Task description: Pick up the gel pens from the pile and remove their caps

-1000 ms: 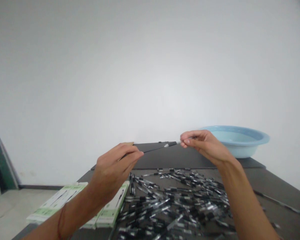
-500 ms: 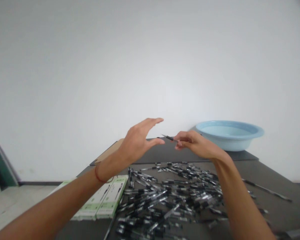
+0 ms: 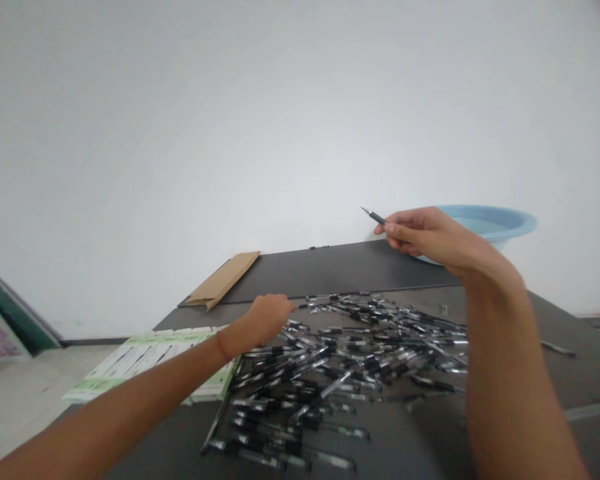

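My right hand is raised above the far side of the table, in front of the basin. Between thumb and fingers it pinches an uncapped pen, its pointed tip aimed up and to the left. My left hand is low at the far left edge of a spread of pens, close to several of them. Its fingers point away and down, mostly hidden behind the back of the hand, so any hold is unclear. The pens have clear barrels and black parts and lie loosely in many directions.
Green and white pen boxes lie left of the pens, partly behind my left forearm. A brown paper envelope lies at the far left of the dark table. The light blue basin stands at the far right, near the white wall.
My left hand, spread open near the pen's tip before, has dropped toward the pens. My right hand has moved up and right, still holding the pen. The camera view has shifted.
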The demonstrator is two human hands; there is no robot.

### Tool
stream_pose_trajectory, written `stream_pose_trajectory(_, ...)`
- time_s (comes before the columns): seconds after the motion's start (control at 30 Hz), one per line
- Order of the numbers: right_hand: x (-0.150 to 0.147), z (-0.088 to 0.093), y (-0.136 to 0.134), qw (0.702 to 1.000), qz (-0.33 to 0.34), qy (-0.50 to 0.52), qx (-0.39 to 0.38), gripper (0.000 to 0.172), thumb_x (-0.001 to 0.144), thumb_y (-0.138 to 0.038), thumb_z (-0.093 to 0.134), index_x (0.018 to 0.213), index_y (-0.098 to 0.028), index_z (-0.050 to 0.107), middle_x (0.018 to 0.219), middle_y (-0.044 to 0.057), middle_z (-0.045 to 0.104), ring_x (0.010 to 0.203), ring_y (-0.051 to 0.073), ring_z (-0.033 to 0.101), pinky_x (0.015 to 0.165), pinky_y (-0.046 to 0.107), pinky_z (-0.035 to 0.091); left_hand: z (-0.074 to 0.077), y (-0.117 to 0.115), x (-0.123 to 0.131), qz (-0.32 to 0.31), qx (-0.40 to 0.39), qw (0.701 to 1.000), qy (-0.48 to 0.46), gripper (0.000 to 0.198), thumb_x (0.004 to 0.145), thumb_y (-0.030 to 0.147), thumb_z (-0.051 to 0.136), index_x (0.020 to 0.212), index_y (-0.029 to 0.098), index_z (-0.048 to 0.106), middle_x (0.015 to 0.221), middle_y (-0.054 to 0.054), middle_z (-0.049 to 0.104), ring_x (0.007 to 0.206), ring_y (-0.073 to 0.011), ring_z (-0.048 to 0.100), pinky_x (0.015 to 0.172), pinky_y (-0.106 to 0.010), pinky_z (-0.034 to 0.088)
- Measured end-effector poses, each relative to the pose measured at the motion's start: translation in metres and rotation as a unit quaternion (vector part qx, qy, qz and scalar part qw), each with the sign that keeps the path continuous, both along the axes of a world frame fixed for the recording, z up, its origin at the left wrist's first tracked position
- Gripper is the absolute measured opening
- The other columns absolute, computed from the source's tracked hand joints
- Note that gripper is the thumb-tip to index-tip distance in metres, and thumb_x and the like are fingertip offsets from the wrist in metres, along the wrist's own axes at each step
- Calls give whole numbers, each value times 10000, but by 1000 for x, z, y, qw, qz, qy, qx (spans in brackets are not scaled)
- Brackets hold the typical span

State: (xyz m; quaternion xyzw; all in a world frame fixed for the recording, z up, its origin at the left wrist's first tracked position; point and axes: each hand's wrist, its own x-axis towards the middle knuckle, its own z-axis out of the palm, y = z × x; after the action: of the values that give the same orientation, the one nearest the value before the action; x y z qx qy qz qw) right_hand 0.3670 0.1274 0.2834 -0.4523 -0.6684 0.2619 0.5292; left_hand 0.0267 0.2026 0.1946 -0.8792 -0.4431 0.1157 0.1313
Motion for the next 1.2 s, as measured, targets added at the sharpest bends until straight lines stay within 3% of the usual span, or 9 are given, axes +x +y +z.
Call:
stream_pose_trajectory(0.17, -2, 0, 1, 1000, -7, 15, -3, 341, 836, -506, 752, 738, -181, 714, 630, 18, 510, 569, 125, 398, 511, 315, 249, -14, 51, -4, 1, -7, 1000, 2, 314, 944, 173, 523, 1170, 226, 733, 1138, -158, 743, 1053, -345, 723, 861, -480, 572)
stream_pose_trajectory(0.33, -3, 0, 1, 1000, -23, 19, -7, 310, 865, -469, 728, 860, -160, 757, 619, -7, 464, 553, 106, 371, 500, 307, 219, -26, 74, -15, -63, -50, 997, -4, 266, 936, 212, 585, 1109, 310, 762, 1176, -75, 753, 1098, -266, 705, 907, -369, 538)
stream_pose_trajectory(0.57, -8, 3, 2, 1000, -22, 14, 2, 252, 864, -422, 742, 848, -172, 773, 614, 11, 487, 551, 115, 405, 494, 314, 247, -40, 73, -28, -95, -71, 992, -34, 169, 945, 273, 609, 984, 305, 770, 1013, -35, 789, 955, -222, 732, 811, -296, 519)
stream_pose_trajectory(0.73, -9, 0, 8, 1000, -20, 15, -2, 245, 853, -412, 756, 846, -169, 784, 625, 19, 512, 559, 121, 428, 505, 317, 274, -53, 67, -29, -130, -98, 985, -52, 132, 928, 294, 663, 995, 313, 776, 1038, -16, 788, 992, -204, 722, 815, -267, 505)
stream_pose_trajectory(1.0, -10, -1, 10, 1000, -10, -2, 9, 259, 841, -442, 775, 822, -184, 795, 602, 19, 525, 540, 122, 438, 497, 311, 292, -74, 66, -26, -157, -102, 980, -75, 123, 914, 240, 641, 916, 232, 764, 957, -76, 762, 966, -238, 700, 847, -320, 526)
stream_pose_trajectory(1.1, -12, -1, 10, 1000, -8, -8, 7, 263, 835, -448, 783, 814, -186, 792, 602, 20, 528, 545, 126, 448, 497, 311, 299, -71, 63, -26, -159, -100, 976, -106, 94, 881, 199, 642, 842, 194, 727, 920, -86, 746, 925, -243, 700, 839, -339, 536)
stream_pose_trajectory(1.2, -13, -2, 11, 1000, -4, -10, 14, 269, 843, -454, 773, 800, -188, 782, 599, 23, 534, 547, 132, 443, 502, 316, 293, -55, 52, -21, -148, -95, 969, -172, 43, 834, 154, 663, 844, 174, 700, 901, -73, 742, 874, -212, 703, 830, -318, 550)
